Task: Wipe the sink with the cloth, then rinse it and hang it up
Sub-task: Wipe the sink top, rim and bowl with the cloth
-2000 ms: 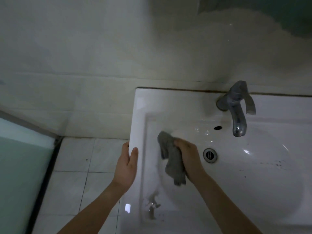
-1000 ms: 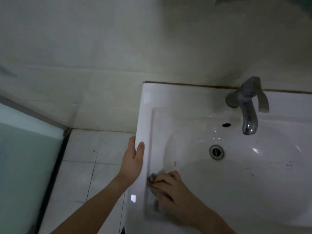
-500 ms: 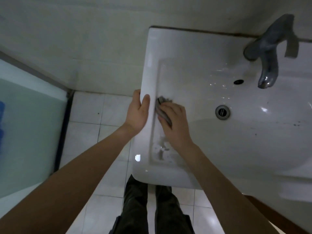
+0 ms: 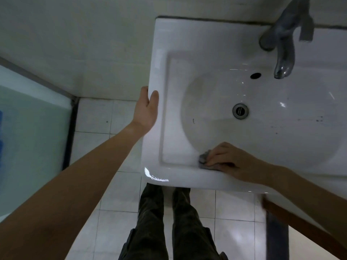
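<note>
A white ceramic sink (image 4: 187, 34) fills the right half of the head view, with its drain (image 4: 240, 111) in the bowl. My right hand (image 4: 228, 159) lies over a small grey cloth (image 4: 203, 160) and presses it flat onto the sink's front ledge, just left of the middle. Only the cloth's left end shows past my fingertips. My left hand (image 4: 146, 109) grips the sink's left rim, thumb on top and fingers round the outer edge.
A metal tap (image 4: 283, 59) stands at the back right, above the overflow hole (image 4: 255, 75). Dark specks (image 4: 317, 120) mark the bowl's right side. My legs (image 4: 169, 222) stand on white floor tiles under the front edge. A glass panel (image 4: 28, 128) is at the left.
My right hand has slid the cloth from the left ledge beside my left hand down and right to the front ledge. The camera has tipped further down. My left hand has stayed on the rim.
</note>
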{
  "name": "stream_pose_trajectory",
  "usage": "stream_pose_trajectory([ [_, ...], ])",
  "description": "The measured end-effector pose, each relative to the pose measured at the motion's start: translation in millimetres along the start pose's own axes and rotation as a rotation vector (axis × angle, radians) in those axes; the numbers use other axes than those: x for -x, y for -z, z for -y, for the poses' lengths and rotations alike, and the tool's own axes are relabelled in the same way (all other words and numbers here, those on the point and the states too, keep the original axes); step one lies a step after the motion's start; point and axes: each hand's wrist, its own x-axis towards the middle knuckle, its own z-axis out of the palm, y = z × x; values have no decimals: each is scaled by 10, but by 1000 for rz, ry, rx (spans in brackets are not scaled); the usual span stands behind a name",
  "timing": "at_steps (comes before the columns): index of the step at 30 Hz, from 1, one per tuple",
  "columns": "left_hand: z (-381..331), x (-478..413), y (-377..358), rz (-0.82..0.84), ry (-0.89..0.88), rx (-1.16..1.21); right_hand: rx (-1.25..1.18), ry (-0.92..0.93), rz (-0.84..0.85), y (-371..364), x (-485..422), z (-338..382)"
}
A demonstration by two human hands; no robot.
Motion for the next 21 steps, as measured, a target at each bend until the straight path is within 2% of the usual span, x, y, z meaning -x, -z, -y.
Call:
stream_pose_trajectory([
  [4, -23, 18, -3, 0, 2, 2, -45, -182, 5, 262, 352, -121],
  [7, -30, 17, 0, -2, -5, -4, -103, -155, -196, 372, 69, 48],
  [9, -19, 8, 2, -3, 0, -6, -25, -56, -286, 275, -405, 248],
  [12, -9, 6, -2, -23, -3, -1, 26, 42, -249, -172, -943, 488],
  [15, -9, 8, -4, -12, 5, -10, 41, 61, -217, -507, -786, 516],
  [17, -39, 26, -7, -11, 13, 12, 82, 103, -136, -483, -576, 488],
  [21, -113, 84, -26, -2, 37, 30, 80, 9, -4, -123, -123, 138],
])
